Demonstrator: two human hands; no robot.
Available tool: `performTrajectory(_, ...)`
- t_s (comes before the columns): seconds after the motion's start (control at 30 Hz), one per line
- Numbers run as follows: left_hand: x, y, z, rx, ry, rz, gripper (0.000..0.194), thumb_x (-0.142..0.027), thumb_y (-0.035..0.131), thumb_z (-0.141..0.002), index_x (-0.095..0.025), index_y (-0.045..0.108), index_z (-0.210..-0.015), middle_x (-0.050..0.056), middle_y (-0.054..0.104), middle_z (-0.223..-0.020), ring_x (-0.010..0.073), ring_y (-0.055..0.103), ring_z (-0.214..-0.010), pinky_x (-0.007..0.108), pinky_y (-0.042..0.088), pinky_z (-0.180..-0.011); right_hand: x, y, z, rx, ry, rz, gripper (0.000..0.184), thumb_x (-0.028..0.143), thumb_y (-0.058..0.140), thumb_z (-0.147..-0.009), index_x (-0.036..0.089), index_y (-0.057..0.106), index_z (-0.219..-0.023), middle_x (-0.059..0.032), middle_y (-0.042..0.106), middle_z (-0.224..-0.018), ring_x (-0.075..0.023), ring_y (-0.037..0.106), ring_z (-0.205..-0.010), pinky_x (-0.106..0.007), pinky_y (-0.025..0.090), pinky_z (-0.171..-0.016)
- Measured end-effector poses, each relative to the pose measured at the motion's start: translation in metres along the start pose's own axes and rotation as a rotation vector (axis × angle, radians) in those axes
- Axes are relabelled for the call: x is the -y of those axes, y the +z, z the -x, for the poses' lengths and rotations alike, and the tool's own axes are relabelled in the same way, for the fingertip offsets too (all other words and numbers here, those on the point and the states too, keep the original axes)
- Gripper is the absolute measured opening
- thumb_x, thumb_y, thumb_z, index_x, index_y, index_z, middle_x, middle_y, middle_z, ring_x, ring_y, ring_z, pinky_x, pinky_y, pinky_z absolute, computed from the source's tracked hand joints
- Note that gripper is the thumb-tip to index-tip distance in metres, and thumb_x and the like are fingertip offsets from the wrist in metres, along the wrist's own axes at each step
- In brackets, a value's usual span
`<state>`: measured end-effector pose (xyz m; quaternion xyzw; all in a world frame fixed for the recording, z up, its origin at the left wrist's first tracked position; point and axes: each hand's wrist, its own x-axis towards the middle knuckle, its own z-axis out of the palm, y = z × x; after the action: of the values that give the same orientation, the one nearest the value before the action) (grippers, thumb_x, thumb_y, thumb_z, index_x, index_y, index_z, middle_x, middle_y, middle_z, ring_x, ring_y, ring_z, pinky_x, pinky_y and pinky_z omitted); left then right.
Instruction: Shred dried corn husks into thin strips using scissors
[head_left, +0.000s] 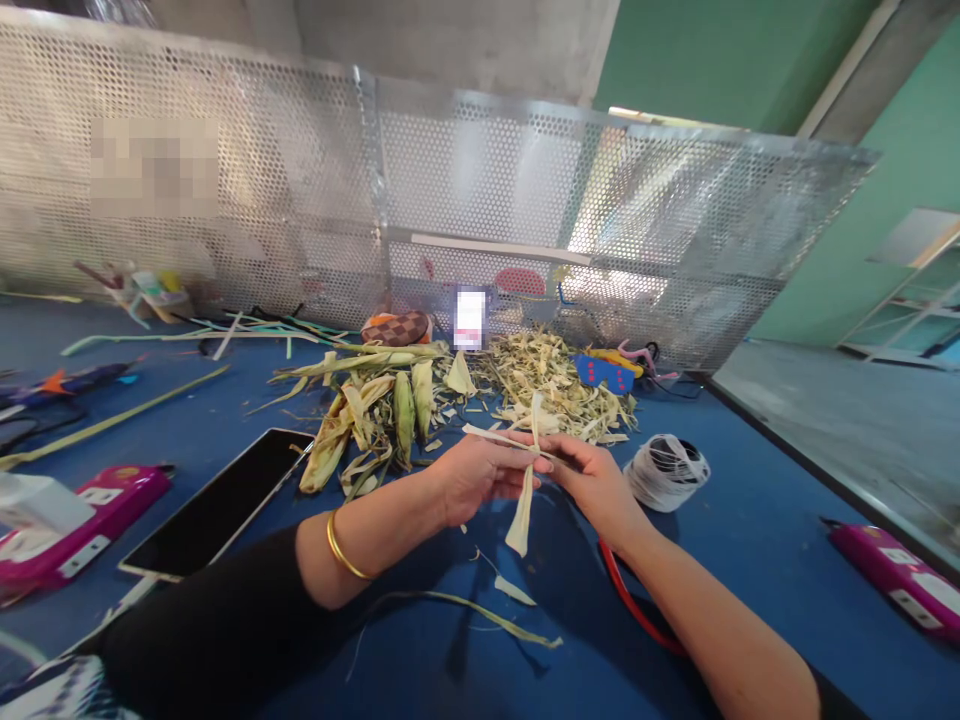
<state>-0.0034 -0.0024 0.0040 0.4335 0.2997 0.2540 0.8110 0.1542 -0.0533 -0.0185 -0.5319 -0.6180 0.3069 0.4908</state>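
The pale husk strips (520,520) are in mid-air above the blue tabletop (589,650), crossed, one running lengthwise toward the wearer and another slanting off to the left. The left hand (476,478) pinches them near the crossing from one side, and the right hand (589,478) has its fingertips closed on the same spot from the other, so the grip of both is on the strips, probably to keep such thin, floppy pieces from slipping apart. Just beyond the hands lie whole husks (405,415) and, to their right, a heap of husk shreds (536,375), seemingly kept within easy reach. A ball of white string (651,482) sits just beside the right hand. The right forearm partly covers a red curved object (630,600), too hidden to identify. Nearer the wearer lies a loose husk strand (487,607), and to the left a dark-screened phone (225,505) and a magenta power strip (112,515) crowd the left arm's side. A perforated metal screen (480,170) closes off the far edge.
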Motion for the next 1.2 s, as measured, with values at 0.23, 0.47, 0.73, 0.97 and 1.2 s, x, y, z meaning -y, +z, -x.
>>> performTrajectory(0.23, -0.006, -0.004, -0.001, 0.117, -0.152, 0.181, 0.014, -0.016, 0.062, -0.076, -0.009, 0.062, -0.088, 0.000, 0.063, -0.063, 0.0075, 0.057, -0.048, 0.017, 0.047, -0.052, 0.006, -0.002, 0.003, 0.067, 0.066, -0.062, 0.033, 0.049, 0.063, -0.075, 0.017, 0.057, -0.066, 0.0028, 0.050, -0.065, -0.0119, 0.044, -0.063, -0.025, 0.035, -0.060)
performTrajectory(0.47, -0.001, -0.004, -0.005, -0.017, -0.130, 0.147, 0.001, -0.010, 0.061, -0.077, -0.011, 0.061, -0.078, -0.001, 0.060, -0.056, 0.0060, 0.055, -0.045, 0.015, 0.043, -0.047, 0.013, -0.007, 0.003, 0.049, -0.179, 0.332, 0.028, 0.040, 0.055, -0.083, 0.019, 0.056, -0.065, 0.0003, 0.051, -0.065, -0.0147, 0.047, -0.065, -0.027, 0.036, -0.061)
performTrajectory(0.73, -0.014, -0.014, -0.004, 0.227, -0.169, 0.069, 0.045, -0.051, 0.051, -0.082, -0.012, 0.062, -0.099, 0.008, 0.070, -0.076, 0.0166, 0.065, -0.061, 0.026, 0.049, -0.058, 0.006, -0.011, 0.000, 0.039, -0.196, 0.363, 0.024, 0.031, 0.051, -0.084, 0.020, 0.047, -0.063, 0.0006, 0.052, -0.068, -0.0160, 0.051, -0.069, -0.028, 0.039, -0.065)
performTrajectory(0.97, -0.009, -0.006, 0.000, 0.078, 0.010, -0.130, 0.027, -0.027, 0.070, -0.069, -0.013, 0.066, -0.092, 0.006, 0.071, -0.078, 0.0140, 0.066, -0.065, 0.025, 0.048, -0.066, 0.012, -0.018, -0.001, 0.081, -0.159, 0.176, 0.012, 0.027, 0.057, -0.077, 0.019, 0.062, -0.083, -0.0042, 0.062, -0.089, -0.0202, 0.057, -0.089, -0.033, 0.042, -0.080)
performTrajectory(1.2, 0.004, 0.004, 0.003, 0.051, 0.101, -0.374, 0.024, -0.027, 0.072, -0.065, -0.012, 0.067, -0.082, 0.009, 0.071, -0.075, 0.0170, 0.066, -0.062, 0.027, 0.048, -0.061, 0.012, -0.005, 0.002, -0.013, 0.102, -0.135, 0.016, 0.034, 0.065, -0.071, 0.020, 0.067, -0.078, -0.0007, 0.065, -0.075, -0.0180, 0.058, -0.075, -0.031, 0.044, -0.072)
